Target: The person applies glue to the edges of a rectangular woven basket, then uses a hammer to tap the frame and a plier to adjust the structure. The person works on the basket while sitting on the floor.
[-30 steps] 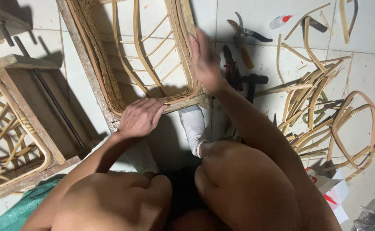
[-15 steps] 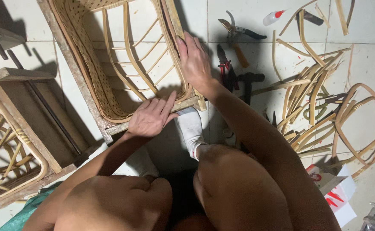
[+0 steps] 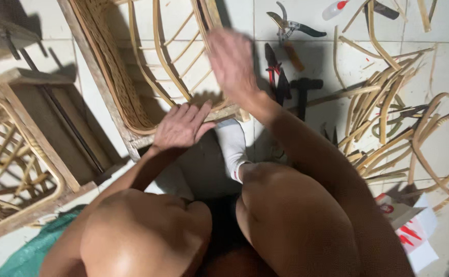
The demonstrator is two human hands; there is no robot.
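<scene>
A rattan frame [image 3: 112,77] with curved canes and a woven side lies on the tiled floor in front of me. My left hand [image 3: 182,125] lies flat, fingers spread, on the frame's near wooden edge. My right hand [image 3: 232,60] is blurred, fingers apart, over the frame's right rail and holds nothing. My bare knees fill the bottom of the view, and a foot in a white sock [image 3: 232,146] rests just below the frame's edge.
Pruning shears [image 3: 288,24], red-handled pliers [image 3: 274,69] and a dark hammer [image 3: 302,92] lie right of the frame. A pile of bent rattan pieces [image 3: 388,113] spreads at the right. Another rattan frame [image 3: 16,149] sits at the left. A white and red box [image 3: 411,231] lies at lower right.
My left hand opened from curled to flat on the frame's edge. My right hand lifted off the right rail and is in motion. The view shifted slightly.
</scene>
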